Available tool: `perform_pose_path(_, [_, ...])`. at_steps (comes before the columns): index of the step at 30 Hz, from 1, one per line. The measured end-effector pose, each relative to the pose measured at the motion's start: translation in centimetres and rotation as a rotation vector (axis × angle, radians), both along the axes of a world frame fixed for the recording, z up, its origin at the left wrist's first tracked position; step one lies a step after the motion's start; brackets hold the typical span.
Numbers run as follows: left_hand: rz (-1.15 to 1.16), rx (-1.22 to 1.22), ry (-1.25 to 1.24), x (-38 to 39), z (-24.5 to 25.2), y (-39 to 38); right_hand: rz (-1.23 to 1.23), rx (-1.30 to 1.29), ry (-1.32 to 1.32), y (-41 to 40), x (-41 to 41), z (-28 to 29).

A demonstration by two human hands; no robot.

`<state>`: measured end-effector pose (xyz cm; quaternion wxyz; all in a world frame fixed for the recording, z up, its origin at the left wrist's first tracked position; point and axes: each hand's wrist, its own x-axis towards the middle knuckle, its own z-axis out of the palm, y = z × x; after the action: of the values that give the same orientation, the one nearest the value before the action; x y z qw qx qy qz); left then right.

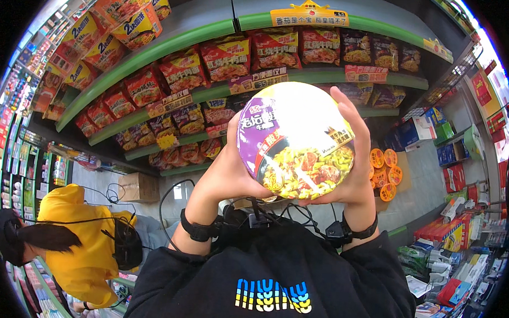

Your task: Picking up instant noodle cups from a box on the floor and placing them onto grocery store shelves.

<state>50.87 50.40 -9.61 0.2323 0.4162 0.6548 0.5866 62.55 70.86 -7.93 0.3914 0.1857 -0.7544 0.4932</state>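
Note:
A purple and yellow instant noodle bowl [297, 148] is held up close before me, its printed lid facing the camera with a bright glare across the top. My left hand [237, 171] grips its left side, the thumb along the lower edge. Around its right side curls my right hand [353, 150], fingertips near the upper rim. Behind the bowl, red bags of instant noodles [225, 57] line the shelves, with purple noodle bags [188, 117] lower down. The bowl hides part of the shelves.
A green-edged shelf [191, 41] curves across the front. Orange-lidded tubs [381, 175] are stacked at the right, and a cardboard box [139, 187] is on the floor at the left. A person in a yellow top [76, 240] is at my left. Cables hang near my wrists.

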Motion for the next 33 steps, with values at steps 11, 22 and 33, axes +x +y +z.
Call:
perform_pose_path(11, [-0.049, 0.101, 0.054, -1.6, -1.8, -0.9, 0.027, -0.081, -0.124, -1.0, -0.6, -0.7])
perform_pose_path(22, [0.109, 0.18, 0.001, -5.3, 0.7, -4.5, 0.08, -0.121, -0.184, -2.3, -7.4, 2.6])
perform_pose_path(33, [0.239, 0.13, 0.251, -13.0, 3.9, -14.0, -0.19, -0.053, -0.197, -3.4, -29.2, 17.6])
